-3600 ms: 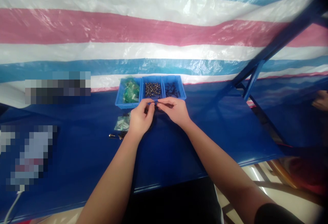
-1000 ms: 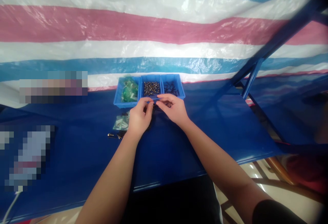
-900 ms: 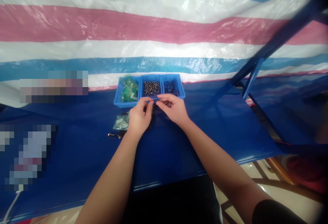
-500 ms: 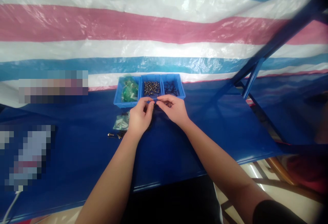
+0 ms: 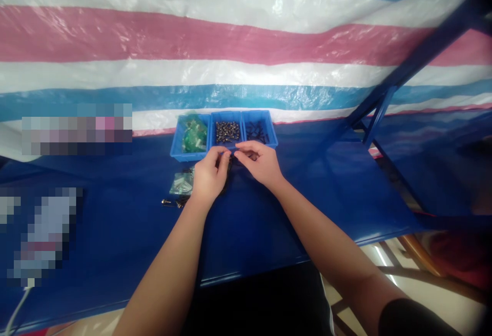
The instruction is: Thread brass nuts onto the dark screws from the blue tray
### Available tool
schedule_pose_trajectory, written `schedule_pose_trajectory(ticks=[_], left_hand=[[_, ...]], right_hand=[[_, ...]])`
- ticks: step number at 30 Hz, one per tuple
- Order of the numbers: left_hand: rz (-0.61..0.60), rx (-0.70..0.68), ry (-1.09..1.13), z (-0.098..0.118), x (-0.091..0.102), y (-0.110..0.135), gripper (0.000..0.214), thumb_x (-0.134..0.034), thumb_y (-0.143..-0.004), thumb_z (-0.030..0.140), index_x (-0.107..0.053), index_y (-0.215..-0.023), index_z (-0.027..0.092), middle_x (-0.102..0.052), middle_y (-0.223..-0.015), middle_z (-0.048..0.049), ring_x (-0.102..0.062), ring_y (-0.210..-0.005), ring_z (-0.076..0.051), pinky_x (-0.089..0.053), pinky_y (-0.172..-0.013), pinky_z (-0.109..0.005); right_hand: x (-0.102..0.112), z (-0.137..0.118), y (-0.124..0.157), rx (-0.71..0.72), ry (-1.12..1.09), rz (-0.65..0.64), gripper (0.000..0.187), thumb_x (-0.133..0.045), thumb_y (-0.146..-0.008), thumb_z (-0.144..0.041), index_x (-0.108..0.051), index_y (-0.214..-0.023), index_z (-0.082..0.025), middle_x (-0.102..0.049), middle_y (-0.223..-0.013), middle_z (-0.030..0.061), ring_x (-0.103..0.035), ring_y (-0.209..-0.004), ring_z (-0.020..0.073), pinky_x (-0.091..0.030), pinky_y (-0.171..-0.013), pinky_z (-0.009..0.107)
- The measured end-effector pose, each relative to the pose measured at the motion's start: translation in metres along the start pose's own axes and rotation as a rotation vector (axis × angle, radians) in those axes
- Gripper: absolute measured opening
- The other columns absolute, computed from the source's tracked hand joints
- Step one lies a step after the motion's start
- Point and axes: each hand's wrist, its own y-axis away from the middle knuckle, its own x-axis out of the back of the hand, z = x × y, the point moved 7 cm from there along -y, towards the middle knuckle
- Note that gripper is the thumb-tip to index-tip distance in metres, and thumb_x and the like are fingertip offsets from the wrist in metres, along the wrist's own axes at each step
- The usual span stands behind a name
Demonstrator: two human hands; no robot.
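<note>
My left hand [image 5: 209,177] and my right hand [image 5: 259,163] meet fingertip to fingertip just in front of a row of three small blue bins [image 5: 225,145]. Both pinch a small dark part between them, too small to name. The left bin [image 5: 180,146] holds green pieces, the middle one metal bits [image 5: 227,132], the right one black pieces [image 5: 257,132]. A small clear bag [image 5: 182,183] and a few loose metal parts [image 5: 171,203] lie left of my left hand on the blue table [image 5: 307,203].
A striped red, white and blue tarp [image 5: 230,44] hangs behind the table. A blue metal frame brace [image 5: 388,90] slants up at the right. Blurred items lie at the left edge. The table's front edge runs near my forearms.
Both hands have stayed in front of the bins; only the fingers have shifted slightly around the small part.
</note>
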Motion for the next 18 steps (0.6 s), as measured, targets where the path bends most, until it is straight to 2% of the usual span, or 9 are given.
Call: schedule_pose_trajectory(ticks=[15,18], left_hand=[[-0.026,-0.028,0.028,-0.0021,-0.0018,0.0002,0.028,-0.048,-0.102,0.041,-0.066,-0.106,0.021,-0.064,-0.069,0.0022,-0.061,-0.062,-0.011,-0.047,-0.066,-0.022],[-0.009,-0.022,0.016,-0.0003,-0.0003,-0.0001,0.028,-0.050,-0.101,0.042,-0.067,-0.105,0.020,-0.067,-0.074,0.0011,-0.063,-0.065,-0.011,-0.047,-0.068,-0.022]], right_hand=[[-0.0034,0.0003,0.0000,-0.023,-0.034,-0.036,0.021,-0.075,-0.082,-0.035,-0.077,-0.099,-0.022,-0.079,-0.096,0.0049,-0.075,-0.082,0.0181,-0.059,-0.071,0.030],[-0.0023,-0.0013,0.0003,-0.015,-0.002,-0.031,0.019,-0.074,-0.082,-0.035,-0.077,-0.096,-0.022,-0.079,-0.095,0.0048,-0.075,-0.080,0.0176,-0.058,-0.069,0.030]])
